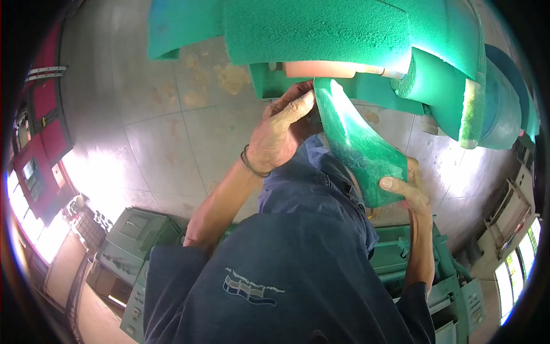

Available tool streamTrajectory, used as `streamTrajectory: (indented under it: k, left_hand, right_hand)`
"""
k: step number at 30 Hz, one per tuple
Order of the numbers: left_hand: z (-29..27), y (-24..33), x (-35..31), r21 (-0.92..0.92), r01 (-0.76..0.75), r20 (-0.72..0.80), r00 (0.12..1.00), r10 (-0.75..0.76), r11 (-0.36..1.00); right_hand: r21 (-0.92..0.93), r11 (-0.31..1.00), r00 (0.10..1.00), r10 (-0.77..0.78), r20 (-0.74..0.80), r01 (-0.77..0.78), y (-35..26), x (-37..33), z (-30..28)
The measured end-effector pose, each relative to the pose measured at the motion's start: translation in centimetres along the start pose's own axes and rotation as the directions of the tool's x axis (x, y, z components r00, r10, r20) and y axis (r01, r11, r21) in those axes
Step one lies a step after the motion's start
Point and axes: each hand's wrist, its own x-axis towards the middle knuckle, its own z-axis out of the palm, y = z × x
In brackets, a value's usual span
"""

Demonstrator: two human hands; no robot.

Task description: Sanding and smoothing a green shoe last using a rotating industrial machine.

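1. With right hand (412, 195), grips the lower, broader end of a curved green piece (358, 143), pressing the thumb against the upward face and tucking the other fingers behind.
2. With left hand (278, 132), touches the left edge of the same piece at its narrow upper end, thumb extended and fingers bent; cannot tell whether closed around it, owing to hidden fingertips.
3. Slants, as to the curved green piece, between both hands, narrow end uppermost, just below a pinkish block (321, 70); cannot tell whether touching it. Shows bright glare toward the top and streaks toward the bottom.
4. Has above the block an overhanging rough-textured green cover (315, 28), with a green roll (432, 86) to the right.
5. Bears, on dark blue shirt (321, 246), a short curved line of small pale lettering directly above a wavy, banded emblem (249, 291).
6. Includes a dark wristband (247, 160) on the left wrist.
7. Extends below to grey tiled floor (137, 109), marked with brownish stains, and to a green cabinet (134, 226) at lower left.
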Motion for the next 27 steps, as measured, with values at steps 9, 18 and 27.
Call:
streamTrajectory:
  k: [9,18,27]
  left_hand:
    - [0.0,-0.4,-1.1,-0.252,0.017,0.069,0.998,0.000,0.968]
    - [0.6,0.2,-2.6,-0.404,0.033,0.173,0.984,0.042,0.914]
    - [-1.3,-1.5,-0.6,-0.069,-0.016,-0.016,1.000,0.015,0.997]
  right_hand:
    - [-0.322,0.921,0.969,-0.245,-0.035,0.221,-2.1,-0.5,0.3]
    - [-0.509,0.764,0.899,-0.435,0.049,0.397,-3.6,-1.7,1.7]
    - [0.093,0.996,0.999,-0.005,0.044,0.001,1.3,-0.2,0.0]
